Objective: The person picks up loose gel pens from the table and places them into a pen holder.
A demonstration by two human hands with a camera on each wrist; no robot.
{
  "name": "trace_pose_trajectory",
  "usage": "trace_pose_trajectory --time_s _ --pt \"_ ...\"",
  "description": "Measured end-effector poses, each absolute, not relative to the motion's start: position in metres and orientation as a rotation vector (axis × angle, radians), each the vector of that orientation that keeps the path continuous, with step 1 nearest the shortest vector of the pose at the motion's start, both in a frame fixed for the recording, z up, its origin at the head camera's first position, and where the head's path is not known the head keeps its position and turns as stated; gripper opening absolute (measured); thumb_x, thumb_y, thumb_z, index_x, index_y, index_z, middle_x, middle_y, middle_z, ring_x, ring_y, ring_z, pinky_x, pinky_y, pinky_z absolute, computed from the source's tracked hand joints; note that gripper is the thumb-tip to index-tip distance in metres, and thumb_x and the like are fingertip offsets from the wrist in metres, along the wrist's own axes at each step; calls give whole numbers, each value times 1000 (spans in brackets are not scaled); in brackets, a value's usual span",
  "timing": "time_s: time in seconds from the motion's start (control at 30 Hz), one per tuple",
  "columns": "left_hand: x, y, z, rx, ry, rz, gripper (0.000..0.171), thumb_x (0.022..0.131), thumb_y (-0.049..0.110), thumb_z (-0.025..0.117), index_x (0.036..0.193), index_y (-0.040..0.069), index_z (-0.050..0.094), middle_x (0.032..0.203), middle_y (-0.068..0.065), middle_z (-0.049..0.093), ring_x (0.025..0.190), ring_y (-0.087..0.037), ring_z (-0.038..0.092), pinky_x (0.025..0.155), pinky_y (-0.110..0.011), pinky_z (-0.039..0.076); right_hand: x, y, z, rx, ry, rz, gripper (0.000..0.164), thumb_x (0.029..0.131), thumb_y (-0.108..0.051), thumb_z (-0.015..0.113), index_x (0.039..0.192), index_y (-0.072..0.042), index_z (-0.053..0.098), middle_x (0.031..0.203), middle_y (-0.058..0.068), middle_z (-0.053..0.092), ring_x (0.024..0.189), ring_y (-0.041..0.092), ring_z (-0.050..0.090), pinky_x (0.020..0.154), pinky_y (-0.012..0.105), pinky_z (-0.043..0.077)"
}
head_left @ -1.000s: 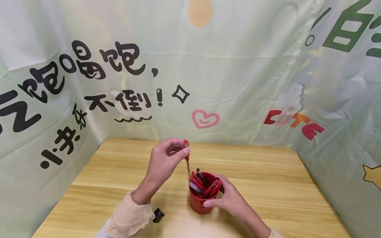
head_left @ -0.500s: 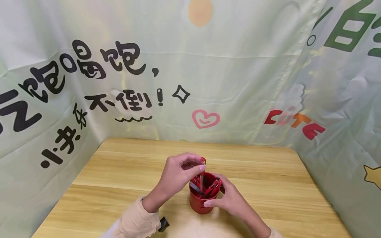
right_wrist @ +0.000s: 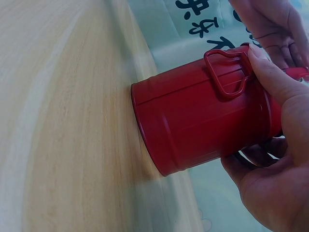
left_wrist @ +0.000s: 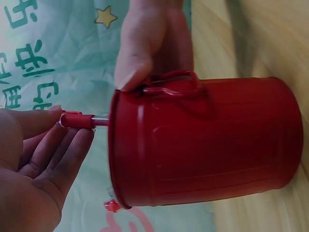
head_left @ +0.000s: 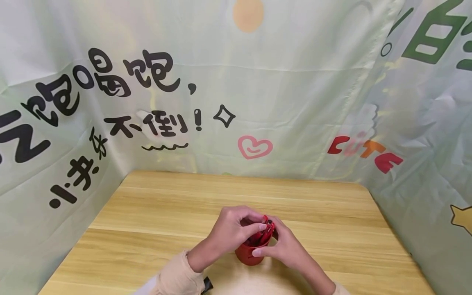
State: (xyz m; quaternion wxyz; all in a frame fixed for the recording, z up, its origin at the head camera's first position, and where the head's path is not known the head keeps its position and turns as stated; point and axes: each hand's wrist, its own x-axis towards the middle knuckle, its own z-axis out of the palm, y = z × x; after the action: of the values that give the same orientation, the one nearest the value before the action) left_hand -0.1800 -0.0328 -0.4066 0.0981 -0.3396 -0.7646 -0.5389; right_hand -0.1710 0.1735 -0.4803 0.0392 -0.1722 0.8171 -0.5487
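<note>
A small red metal bucket point(left_wrist: 207, 140) with wire side handles stands upright on the table. My right hand point(head_left: 285, 248) grips it near the rim, thumb on the near side and fingers round the far side. Over the mouth, my left hand point(head_left: 232, 229) pinches the capped end of a red pen point(left_wrist: 77, 121) between thumb and fingers. The pen's clear barrel runs down past the rim, and its tip is hidden inside. Several other red pens point(head_left: 266, 235) stand in the bucket, partly covered by the left hand in the head view.
The wooden table point(head_left: 155, 213) extends round the bucket on all sides. A printed pale green cloth point(head_left: 295, 90) hangs behind it and along both sides. A small black object point(head_left: 208, 285) shows at the left sleeve point(head_left: 178, 274).
My left hand has moved right and down with the red pen, from beside the bucket's left rim to over its mouth, lowering the pen in. The right hand and bucket have stayed put.
</note>
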Motion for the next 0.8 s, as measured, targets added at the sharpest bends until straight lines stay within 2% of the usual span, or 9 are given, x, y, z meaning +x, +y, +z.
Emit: trace_pose_trajectory --time_s 0.27,0.47,0.8 --pt "-181 -29 -414 -1065 -2330 -1428 12 86 8 83 98 5 82 92 -6 81 87 -10 77 77 -13 59 -171 174 -479 -479 2490 -1672 89 71 -34 96 148 -27 50 143 -5 59 130 11 60 112 21 46" --pt "-183 -27 -422 -1104 -2380 -1280 14 87 10 83 100 6 81 96 -5 82 92 -11 76 81 -10 57 -171 174 -478 -489 2496 -1663 89 73 -35 95 148 -29 49 145 -5 58 130 12 60 111 23 48" --pt "-182 -27 -430 -1099 -2439 -1022 12 88 16 84 98 11 78 93 1 81 90 -5 74 78 -9 56 -171 173 -479 -478 2499 -1659 88 72 -35 96 147 -29 50 145 -6 58 131 12 59 112 22 47"
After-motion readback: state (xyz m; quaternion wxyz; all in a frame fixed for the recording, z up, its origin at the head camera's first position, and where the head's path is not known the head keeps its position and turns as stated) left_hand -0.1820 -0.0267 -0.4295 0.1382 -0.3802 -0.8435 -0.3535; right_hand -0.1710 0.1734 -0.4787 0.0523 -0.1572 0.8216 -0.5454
